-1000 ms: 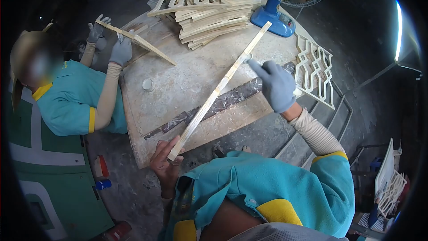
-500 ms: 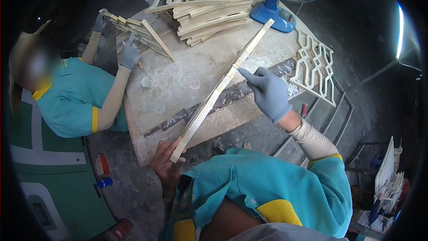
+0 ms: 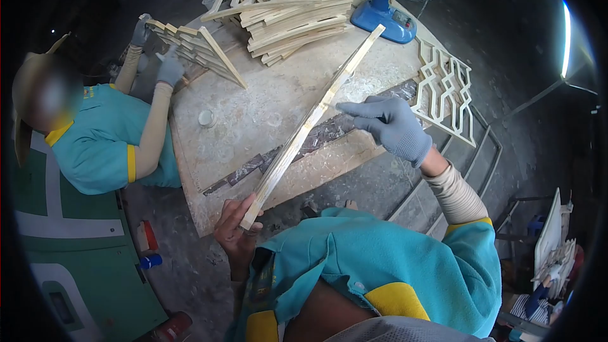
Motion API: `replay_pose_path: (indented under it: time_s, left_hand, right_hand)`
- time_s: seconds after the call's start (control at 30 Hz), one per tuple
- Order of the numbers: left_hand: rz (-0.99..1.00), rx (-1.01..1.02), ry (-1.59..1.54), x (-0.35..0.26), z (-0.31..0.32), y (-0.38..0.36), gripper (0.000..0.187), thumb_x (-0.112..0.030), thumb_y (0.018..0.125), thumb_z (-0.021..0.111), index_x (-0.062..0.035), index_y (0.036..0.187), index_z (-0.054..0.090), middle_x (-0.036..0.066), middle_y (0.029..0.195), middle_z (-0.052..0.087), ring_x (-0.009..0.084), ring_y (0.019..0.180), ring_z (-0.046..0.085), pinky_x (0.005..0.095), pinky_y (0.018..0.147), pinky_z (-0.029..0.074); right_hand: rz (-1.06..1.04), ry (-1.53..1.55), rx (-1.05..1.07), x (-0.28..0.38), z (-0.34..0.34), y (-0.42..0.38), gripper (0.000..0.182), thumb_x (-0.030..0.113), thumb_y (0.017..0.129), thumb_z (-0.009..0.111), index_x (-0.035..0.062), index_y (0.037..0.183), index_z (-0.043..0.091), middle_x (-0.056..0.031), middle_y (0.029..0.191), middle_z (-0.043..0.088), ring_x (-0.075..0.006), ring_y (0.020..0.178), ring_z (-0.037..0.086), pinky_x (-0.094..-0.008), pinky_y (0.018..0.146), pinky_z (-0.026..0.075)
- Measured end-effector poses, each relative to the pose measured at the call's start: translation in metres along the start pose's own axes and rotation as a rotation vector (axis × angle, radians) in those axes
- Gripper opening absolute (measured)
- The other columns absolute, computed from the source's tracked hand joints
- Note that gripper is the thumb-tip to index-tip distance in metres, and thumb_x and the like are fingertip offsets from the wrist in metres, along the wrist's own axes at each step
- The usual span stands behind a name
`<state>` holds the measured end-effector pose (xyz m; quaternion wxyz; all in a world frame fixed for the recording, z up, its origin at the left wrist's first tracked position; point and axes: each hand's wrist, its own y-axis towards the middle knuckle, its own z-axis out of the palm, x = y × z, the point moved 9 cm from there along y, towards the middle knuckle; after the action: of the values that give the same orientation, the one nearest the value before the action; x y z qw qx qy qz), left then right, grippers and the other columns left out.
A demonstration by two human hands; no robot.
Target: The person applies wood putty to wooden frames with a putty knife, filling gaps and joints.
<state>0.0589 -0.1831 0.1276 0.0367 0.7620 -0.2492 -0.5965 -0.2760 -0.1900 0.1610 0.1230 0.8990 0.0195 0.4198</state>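
A pale wooden lattice panel (image 3: 297,142), seen nearly edge-on, slants upward from my body across the worktable. My bare left hand (image 3: 235,225) is closed around its lower end. Beside the panel's middle is my right hand (image 3: 392,128), in a grey glove. Its index finger stretches toward the panel's edge and the thumb sits apart below; the other fingers are partly bent. I see nothing held in it, and a small gap shows between fingertip and wood. White smears mark the panel's narrow face.
A stack of lattice panels (image 3: 297,22) stands at the back beside a blue fan (image 3: 386,16). Another lattice (image 3: 443,92) rests at the table's right. At left a co-worker (image 3: 107,133) holds a panel (image 3: 199,57). A small cup (image 3: 206,118) sits on the worktable (image 3: 253,111).
My right hand has drawn back slightly to the right and down, its fingertip leaving the panel's edge. The co-worker's nearer hand has shifted a little left. My left hand keeps its hold.
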Motion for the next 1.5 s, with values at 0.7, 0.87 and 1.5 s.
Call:
replay_pose_path:
  time_s: [0.7, 0.87, 1.5]
  left_hand:
    - [-0.020, -0.022, -0.007, 0.005, -0.002, 0.000, 0.063, -0.044, 0.087, 0.076, 0.0070, 0.123, 0.067, 0.011, 0.088, 0.070, 0.0200, 0.087, 0.060, 0.0338, 0.078, 0.049]
    - [-0.022, -0.031, -0.014, 0.008, -0.003, 0.002, 0.064, -0.044, 0.087, 0.076, 0.0070, 0.123, 0.066, 0.011, 0.088, 0.070, 0.0201, 0.087, 0.060, 0.0342, 0.078, 0.048]
    - [-0.026, -0.007, 0.017, 0.004, -0.007, -0.002, 0.057, -0.039, 0.088, 0.075, 0.0060, 0.122, 0.067, 0.012, 0.091, 0.069, 0.0212, 0.089, 0.060, 0.0339, 0.080, 0.049]
  right_hand:
    - [-0.141, -0.637, -0.296, 0.014, -0.002, -0.006, 0.061, 0.001, 0.075, 0.066, 0.0245, 0.131, 0.065, -0.0077, 0.084, 0.054, -0.0254, 0.067, 0.059, -0.0374, 0.057, 0.048]
    - [-0.129, -0.728, -0.372, 0.008, -0.009, -0.003, 0.061, -0.002, 0.076, 0.064, 0.0237, 0.131, 0.066, -0.0073, 0.085, 0.056, -0.0255, 0.068, 0.060, -0.0374, 0.059, 0.049]
    - [-0.016, -0.778, -0.164, -0.021, -0.060, 0.058, 0.043, 0.000, 0.084, 0.057, 0.0216, 0.118, 0.074, -0.0117, 0.082, 0.062, -0.0311, 0.072, 0.066, -0.0425, 0.065, 0.053]
